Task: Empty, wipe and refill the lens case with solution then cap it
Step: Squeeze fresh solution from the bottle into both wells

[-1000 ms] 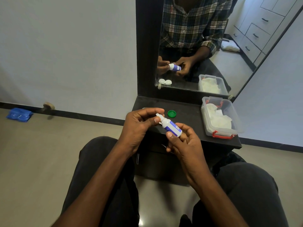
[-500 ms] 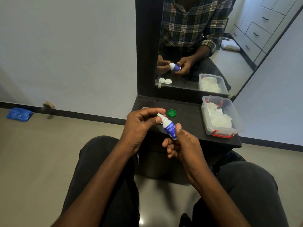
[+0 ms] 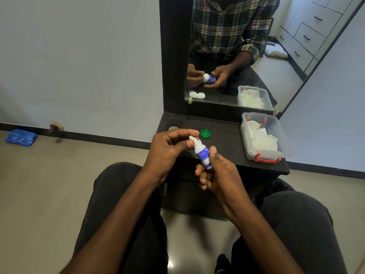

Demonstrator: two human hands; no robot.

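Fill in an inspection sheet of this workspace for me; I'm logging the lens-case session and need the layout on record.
Surface: dark vanity shelf under a wall mirror.
Job's things: small white solution bottle with blue label, held over the shelf's front edge; round green cap lying on the shelf; white lens case visible only in the mirror.
Clutter: clear plastic box with red latches holding white tissues.
Hands: left hand pinches the bottle's white tip; right hand grips its body.
Cables: nothing seen.
Surroundings: blue bag on the floor by the wall.
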